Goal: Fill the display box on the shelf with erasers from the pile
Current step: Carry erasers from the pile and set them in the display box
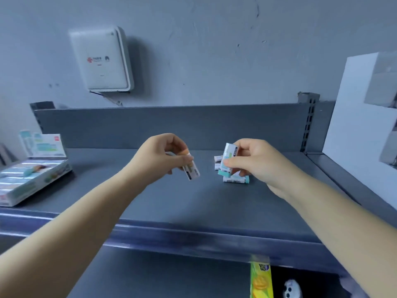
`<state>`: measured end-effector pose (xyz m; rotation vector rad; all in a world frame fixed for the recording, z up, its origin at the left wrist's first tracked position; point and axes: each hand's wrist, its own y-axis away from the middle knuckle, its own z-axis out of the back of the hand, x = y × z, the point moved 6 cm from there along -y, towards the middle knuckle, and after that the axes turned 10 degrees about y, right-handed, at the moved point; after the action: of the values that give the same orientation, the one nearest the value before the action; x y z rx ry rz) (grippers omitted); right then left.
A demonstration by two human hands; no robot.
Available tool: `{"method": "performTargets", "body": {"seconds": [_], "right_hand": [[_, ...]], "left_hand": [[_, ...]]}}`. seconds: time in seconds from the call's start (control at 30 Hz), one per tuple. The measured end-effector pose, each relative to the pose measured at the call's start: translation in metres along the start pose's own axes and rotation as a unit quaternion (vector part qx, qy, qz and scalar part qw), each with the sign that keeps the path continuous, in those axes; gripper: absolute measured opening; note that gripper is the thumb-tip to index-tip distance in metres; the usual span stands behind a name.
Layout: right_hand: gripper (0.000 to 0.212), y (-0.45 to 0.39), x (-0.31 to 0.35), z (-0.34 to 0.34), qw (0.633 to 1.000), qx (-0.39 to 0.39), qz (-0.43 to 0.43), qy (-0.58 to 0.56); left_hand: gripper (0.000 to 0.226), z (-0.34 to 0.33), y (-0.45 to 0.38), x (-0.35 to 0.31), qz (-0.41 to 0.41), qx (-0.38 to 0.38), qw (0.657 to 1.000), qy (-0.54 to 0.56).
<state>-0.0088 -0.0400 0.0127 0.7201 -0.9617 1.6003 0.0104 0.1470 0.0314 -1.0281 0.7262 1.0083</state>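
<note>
Nearest you, your left hand (165, 157) pinches one eraser (191, 172) between thumb and fingertips, tilted above the grey shelf (150, 190). Your right hand (251, 161) grips a second eraser (229, 157), held nearly upright just over the pile (231, 176), which lies a little right of the shelf's middle. These look light, stiff little blocks in slick paper sleeves (likely to slide if squeezed at the ends), so take each across its long sides. Well apart, at the left edge, sits the display box (36, 179), already holding rows of erasers. Its near corner is cut off by the frame, so you cannot tell how many gaps remain; your right hand also hides part of the pile.
</note>
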Motion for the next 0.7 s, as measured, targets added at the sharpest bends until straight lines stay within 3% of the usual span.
{"method": "performTargets", "body": {"seconds": [0.33, 0.5, 0.7], "right_hand": [[0.022, 0.024, 0.053, -0.095, 0.992, 0.034, 0.095, -0.082], [0.025, 0.027, 0.089, -0.156, 0.985, 0.078, 0.107, -0.115], [0.026, 0.022, 0.125, -0.230, 0.982, 0.077, 0.104, -0.138]], "left_hand": [[0.005, 0.098, 0.089, 0.024, 0.049, -0.118, 0.991, 0.037], [0.003, 0.156, 0.123, 0.038, 0.064, -0.160, 0.984, 0.037], [0.006, 0.237, 0.154, 0.062, 0.075, -0.205, 0.975, 0.051]]}}
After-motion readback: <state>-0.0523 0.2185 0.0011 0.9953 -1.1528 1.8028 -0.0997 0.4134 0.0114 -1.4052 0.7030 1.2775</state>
